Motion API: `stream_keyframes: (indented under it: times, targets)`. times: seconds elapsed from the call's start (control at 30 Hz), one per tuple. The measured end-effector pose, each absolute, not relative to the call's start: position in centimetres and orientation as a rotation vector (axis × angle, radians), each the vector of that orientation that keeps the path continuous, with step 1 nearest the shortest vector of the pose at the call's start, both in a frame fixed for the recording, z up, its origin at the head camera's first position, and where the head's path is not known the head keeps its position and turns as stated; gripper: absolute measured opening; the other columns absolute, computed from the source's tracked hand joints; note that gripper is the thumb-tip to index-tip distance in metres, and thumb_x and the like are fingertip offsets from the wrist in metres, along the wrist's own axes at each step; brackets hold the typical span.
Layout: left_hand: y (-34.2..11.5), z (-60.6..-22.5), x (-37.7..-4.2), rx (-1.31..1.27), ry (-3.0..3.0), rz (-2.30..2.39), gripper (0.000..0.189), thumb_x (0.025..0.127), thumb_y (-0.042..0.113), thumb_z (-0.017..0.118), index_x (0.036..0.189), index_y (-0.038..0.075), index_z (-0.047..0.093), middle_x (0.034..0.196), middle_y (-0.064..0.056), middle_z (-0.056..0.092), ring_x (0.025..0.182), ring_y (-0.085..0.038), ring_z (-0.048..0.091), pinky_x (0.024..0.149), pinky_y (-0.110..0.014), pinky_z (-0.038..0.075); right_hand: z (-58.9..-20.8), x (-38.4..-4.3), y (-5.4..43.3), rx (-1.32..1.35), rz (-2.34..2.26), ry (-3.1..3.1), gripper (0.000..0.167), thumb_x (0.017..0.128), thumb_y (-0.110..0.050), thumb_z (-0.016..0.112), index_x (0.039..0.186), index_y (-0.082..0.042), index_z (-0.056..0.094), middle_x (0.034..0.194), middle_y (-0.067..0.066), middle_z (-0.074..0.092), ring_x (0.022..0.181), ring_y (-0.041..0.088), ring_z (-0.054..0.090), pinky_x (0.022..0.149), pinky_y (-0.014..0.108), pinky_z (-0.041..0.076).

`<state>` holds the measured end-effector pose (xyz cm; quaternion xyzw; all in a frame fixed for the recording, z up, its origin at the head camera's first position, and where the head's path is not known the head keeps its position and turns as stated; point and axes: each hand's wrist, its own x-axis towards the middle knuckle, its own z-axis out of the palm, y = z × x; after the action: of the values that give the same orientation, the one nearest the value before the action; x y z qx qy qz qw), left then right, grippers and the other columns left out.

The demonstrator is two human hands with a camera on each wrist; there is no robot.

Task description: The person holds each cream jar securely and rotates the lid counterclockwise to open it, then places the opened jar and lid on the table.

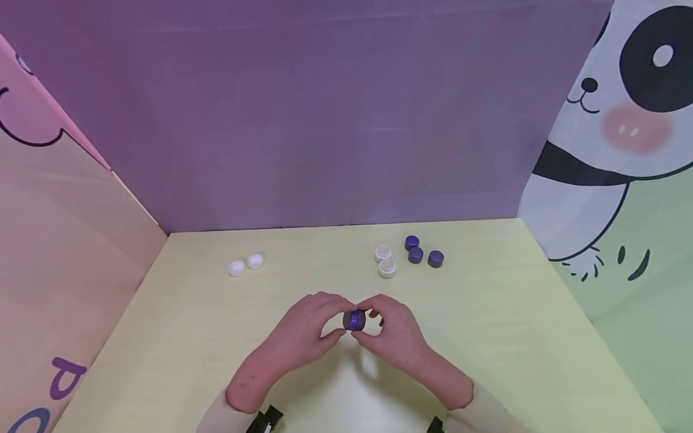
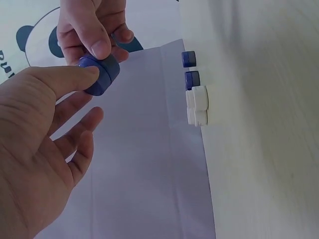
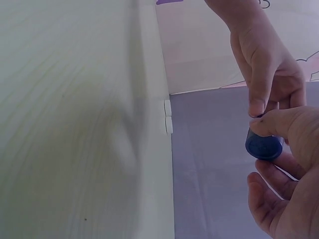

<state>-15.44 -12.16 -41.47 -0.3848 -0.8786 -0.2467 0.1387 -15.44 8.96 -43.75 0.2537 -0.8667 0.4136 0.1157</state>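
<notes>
A small round purple jar (image 1: 354, 320), which looks blue in the wrist views, is held on its side above the table between both hands. My left hand (image 1: 308, 332) pinches one end of it between thumb and fingers. Its other end is pinched by my right hand (image 1: 395, 331). A seam around the jar (image 2: 102, 74) shows in the left wrist view between the two thumbs. One flat round end of the jar (image 3: 264, 148) faces the right wrist camera. The remaining fingers of both hands are loosely bent beside it.
Two white round pieces (image 1: 387, 268) stand beyond the hands, beside three small purple round pieces (image 1: 415, 255). Farther left lie two flat white discs, probably lids (image 1: 255, 261). A purple panel (image 1: 335, 120) rises at the back edge of the pale table (image 1: 514, 337).
</notes>
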Motion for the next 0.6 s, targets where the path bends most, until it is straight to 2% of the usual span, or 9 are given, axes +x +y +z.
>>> stream_keyframes:
  times: [0.13,0.27,0.37,0.5,0.6]
  targets:
    - [-12.04,-41.66,-15.62,-1.103,-2.559,-0.683,0.035,0.083,0.019,0.078,0.116,0.018,0.067,0.109,0.011,0.064,0.102,-0.009,0.059,0.09,-0.031,0.046,-43.81,-15.42,8.93,0.745,1.192,-2.541,0.036,0.07,-0.015,0.086,0.102,-0.017,0.07,0.091,-0.012,0.065,0.078,0.007,0.055,0.062,0.022,0.048]
    - [-12.07,-41.8,-15.58,-1.038,-2.616,-0.656,0.039,0.086,0.028,0.074,0.121,0.018,0.063,0.109,0.009,0.065,0.099,-0.01,0.06,0.088,-0.034,0.047,-43.8,-15.45,8.76,0.744,1.152,-2.545,0.034,0.071,-0.015,0.086,0.101,-0.015,0.07,0.092,-0.009,0.067,0.078,0.009,0.058,0.063,0.023,0.048]
    - [-12.05,-41.91,-15.61,-0.988,-2.64,-0.637,0.038,0.087,0.032,0.072,0.121,0.018,0.06,0.1,0.009,0.065,0.089,-0.01,0.059,0.083,-0.034,0.047,-43.83,-15.54,8.63,0.755,1.107,-2.549,0.033,0.071,-0.017,0.085,0.1,-0.014,0.07,0.093,-0.008,0.068,0.079,0.013,0.061,0.064,0.023,0.048]
    - [-12.02,-42.11,-15.72,-0.954,-2.638,-0.622,0.029,0.089,0.031,0.069,0.113,0.019,0.06,0.087,0.012,0.061,0.077,-0.008,0.055,0.077,-0.033,0.047,-43.83,-15.67,8.39,0.779,1.064,-2.531,0.031,0.072,-0.018,0.085,0.099,-0.014,0.069,0.093,-0.007,0.068,0.078,0.016,0.062,0.065,0.023,0.049]
    - [-12.18,-42.17,-15.73,-0.929,-2.638,-0.607,0.028,0.09,0.034,0.068,0.113,0.019,0.062,0.088,0.011,0.063,0.078,-0.009,0.057,0.077,-0.034,0.047,-43.81,-15.8,8.24,0.789,1.05,-2.52,0.031,0.072,-0.019,0.085,0.099,-0.015,0.069,0.093,-0.008,0.068,0.077,0.013,0.061,0.065,0.023,0.049]
